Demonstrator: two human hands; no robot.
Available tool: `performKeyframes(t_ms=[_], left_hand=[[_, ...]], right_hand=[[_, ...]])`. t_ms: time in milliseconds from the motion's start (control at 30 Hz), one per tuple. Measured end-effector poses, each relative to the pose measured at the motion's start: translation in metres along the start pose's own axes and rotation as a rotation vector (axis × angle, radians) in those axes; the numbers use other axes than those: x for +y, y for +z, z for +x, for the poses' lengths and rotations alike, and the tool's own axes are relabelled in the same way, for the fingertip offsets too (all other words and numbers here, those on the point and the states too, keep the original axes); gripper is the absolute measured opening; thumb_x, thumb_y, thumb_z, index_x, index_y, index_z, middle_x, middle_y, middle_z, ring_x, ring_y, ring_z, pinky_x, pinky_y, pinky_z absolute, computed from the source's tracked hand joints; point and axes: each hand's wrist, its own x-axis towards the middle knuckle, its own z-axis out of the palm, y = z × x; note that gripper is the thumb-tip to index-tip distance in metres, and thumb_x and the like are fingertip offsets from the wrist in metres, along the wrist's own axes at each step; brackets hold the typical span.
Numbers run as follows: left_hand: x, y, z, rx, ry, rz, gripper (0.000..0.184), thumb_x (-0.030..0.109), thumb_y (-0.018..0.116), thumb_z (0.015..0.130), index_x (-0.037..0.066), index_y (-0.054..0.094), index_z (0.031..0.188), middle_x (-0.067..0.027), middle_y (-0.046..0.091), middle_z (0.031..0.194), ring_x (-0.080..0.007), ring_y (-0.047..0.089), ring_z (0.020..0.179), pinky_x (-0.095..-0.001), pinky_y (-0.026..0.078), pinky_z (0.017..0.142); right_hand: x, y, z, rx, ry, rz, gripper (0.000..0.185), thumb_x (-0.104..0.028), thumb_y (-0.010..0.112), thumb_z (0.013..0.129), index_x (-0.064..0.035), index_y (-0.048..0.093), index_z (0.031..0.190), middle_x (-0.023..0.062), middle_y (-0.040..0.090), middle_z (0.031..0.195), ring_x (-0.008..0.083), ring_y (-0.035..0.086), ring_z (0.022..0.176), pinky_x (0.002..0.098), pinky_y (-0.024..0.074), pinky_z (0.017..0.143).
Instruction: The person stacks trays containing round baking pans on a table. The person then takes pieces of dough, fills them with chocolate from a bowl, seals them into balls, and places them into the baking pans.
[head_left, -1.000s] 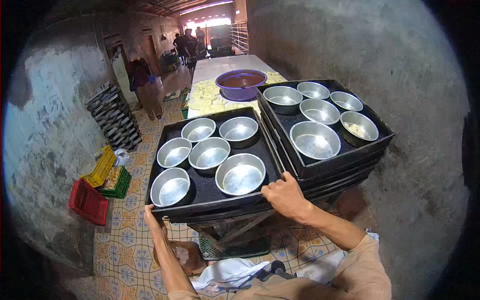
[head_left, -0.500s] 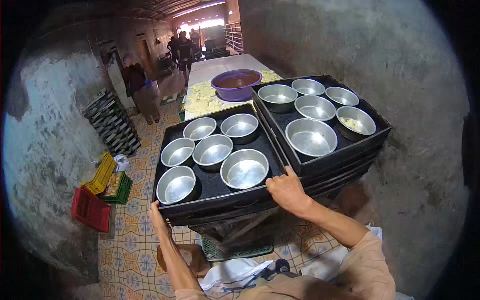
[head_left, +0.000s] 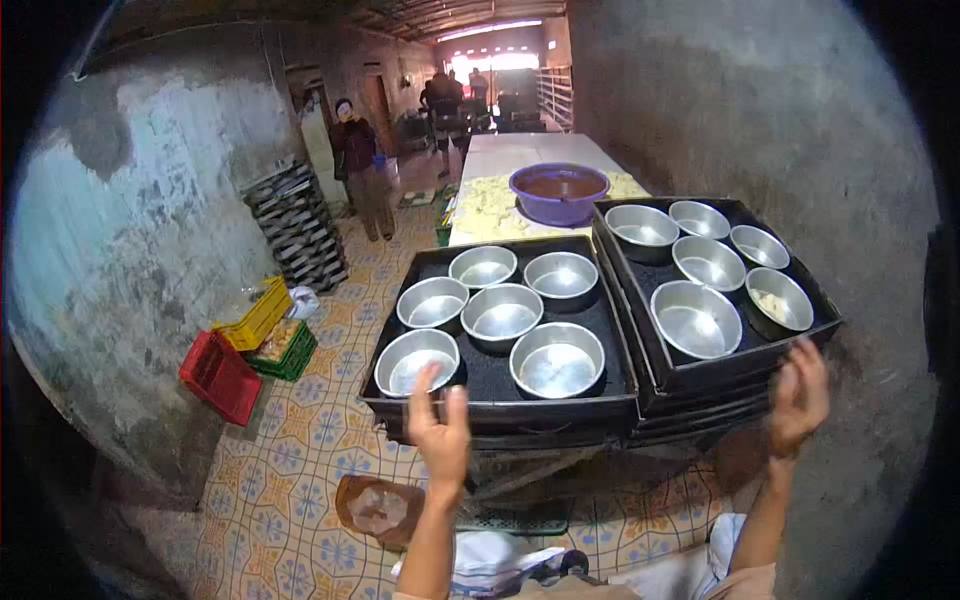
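Two black baking trays stand side by side, each holding several round metal cake tins. My left hand (head_left: 442, 440) is raised in front of the near edge of the left tray (head_left: 480, 412), fingers apart and holding nothing. Behind its fingertips is a round tin (head_left: 418, 363) at that tray's front left corner. My right hand (head_left: 798, 400) is at the front right corner of the right tray (head_left: 740, 362), open; whether it touches the rim I cannot tell. In the right tray, one tin (head_left: 779, 300) has pale pieces in it; the other tins look bare.
Behind the trays, a purple basin (head_left: 560, 207) with brown contents stands on a long white table (head_left: 540, 150) among pale dough-like pieces. Red (head_left: 222, 378), yellow (head_left: 257, 316) and green crates (head_left: 290, 352) lie left. A person (head_left: 362, 165) stands beyond stacked dark trays (head_left: 295, 225). A wall (head_left: 850, 200) bounds the right.
Both hands have let go of the left tray. My right hand has moved right to the other tray's corner; my left has lifted off the rim. The view has turned left.
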Motion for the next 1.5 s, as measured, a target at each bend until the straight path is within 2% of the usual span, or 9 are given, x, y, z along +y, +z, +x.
performKeyframes(t_ms=[100, 300, 567, 700, 867, 1033, 1167, 1300, 1500], left_hand=[[0.046, 0.076, -0.021, -0.529, -0.031, -0.227, 0.056, 0.023, 0.068, 0.092, -0.004, 0.049, 0.137, -0.0232, 0.055, 0.134, -0.0297, 0.053, 0.126, -0.0389, 0.046, 0.101], [0.073, 0.212, -0.057, -0.755, -0.188, -0.328, 0.1, 0.057, 0.059, 0.092, -0.014, 0.017, 0.148, -0.0345, 0.023, 0.154, -0.0407, 0.024, 0.145, -0.0422, 0.019, 0.119], [0.117, 0.222, -0.05, -0.64, -0.255, -0.322, 0.08, 0.034, 0.059, 0.093, -0.001, 0.019, 0.153, -0.0325, 0.041, 0.144, -0.0433, 0.039, 0.136, -0.0455, 0.024, 0.115], [0.092, 0.226, -0.069, -0.639, -0.14, -0.16, 0.082, 0.038, 0.058, 0.093, -0.005, 0.017, 0.151, -0.0279, 0.03, 0.151, -0.0438, 0.027, 0.142, -0.0626, 0.015, 0.113], [0.096, 0.218, -0.071, -0.648, -0.202, -0.123, 0.076, 0.033, 0.055, 0.095, 0.003, 0.019, 0.155, -0.0296, 0.042, 0.146, -0.0368, 0.047, 0.132, -0.0384, 0.034, 0.11], [0.092, 0.187, -0.073, -0.705, 0.068, 0.107, 0.093, 0.047, 0.068, 0.088, -0.007, 0.024, 0.15, -0.0324, 0.036, 0.148, -0.0385, 0.034, 0.142, -0.0375, 0.028, 0.115], [0.081, 0.171, -0.081, -0.778, 0.327, 0.248, 0.097, 0.046, 0.075, 0.081, -0.012, 0.029, 0.144, -0.0292, 0.052, 0.132, -0.0418, 0.051, 0.122, -0.0568, 0.031, 0.107], [0.075, 0.183, -0.088, -0.715, 0.374, 0.316, 0.086, 0.027, 0.074, 0.083, -0.01, 0.029, 0.146, -0.0235, 0.057, 0.124, -0.0378, 0.056, 0.115, -0.0529, 0.038, 0.101], [0.07, 0.187, -0.09, -0.656, 0.363, 0.344, 0.064, 0.012, 0.069, 0.085, -0.008, 0.04, 0.138, -0.0249, 0.061, 0.111, -0.0379, 0.062, 0.094, -0.0431, 0.044, 0.085]], right_hand=[[0.153, 0.009, 0.0, 0.232, 0.707, -0.076, 0.053, -0.04, 0.06, 0.096, -0.0039, 0.055, 0.134, 0.0159, 0.054, 0.138, 0.0309, 0.048, 0.132, 0.0451, 0.038, 0.109], [0.319, 0.069, -0.058, -0.023, 1.108, 0.587, 0.074, -0.05, 0.062, 0.091, 0.0036, 0.047, 0.141, 0.018, 0.047, 0.146, 0.0289, 0.041, 0.137, 0.0385, 0.0315, 0.112], [0.28, 0.04, -0.01, -0.092, 1.143, 0.876, 0.057, -0.037, 0.062, 0.094, 0.0065, 0.056, 0.13, 0.0165, 0.058, 0.131, 0.0246, 0.056, 0.119, 0.0348, 0.0421, 0.101], [0.285, 0.055, -0.046, -0.084, 1.203, 0.479, 0.075, -0.051, 0.058, 0.093, 0.0061, 0.045, 0.141, 0.0193, 0.046, 0.144, 0.029, 0.043, 0.134, 0.0391, 0.0314, 0.111], [0.305, 0.053, -0.064, -0.147, 1.053, 0.685, 0.08, -0.059, 0.05, 0.094, -0.0001, 0.041, 0.146, 0.0178, 0.039, 0.151, 0.0284, 0.035, 0.14, 0.0406, 0.0245, 0.115], [0.268, 0.039, -0.056, -0.166, 1.236, 0.654, 0.092, -0.071, 0.033, 0.093, -0.0047, 0.021, 0.155, 0.0137, 0.02, 0.161, 0.0311, 0.015, 0.149, 0.048, 0.0142, 0.119], [0.243, 0.045, -0.093, -0.231, 1.297, 0.621, 0.107, -0.087, 0.029, 0.083, -0.0137, 0.006, 0.158, 0.014, 0.003, 0.164, 0.0389, 0.005, 0.15, 0.0676, 0.0084, 0.112], [0.293, 0.075, -0.119, -0.259, 1.336, 0.744, 0.105, -0.088, 0.028, 0.082, -0.0198, 0.005, 0.159, 0.0112, -0.002, 0.165, 0.037, -0.002, 0.15, 0.072, 0.0039, 0.11], [0.279, 0.027, -0.105, -0.488, 1.33, 0.66, 0.102, -0.082, 0.039, 0.085, -0.0181, 0.01, 0.159, 0.0106, 0.004, 0.165, 0.0331, 0.006, 0.151, 0.0635, 0.0281, 0.108]])
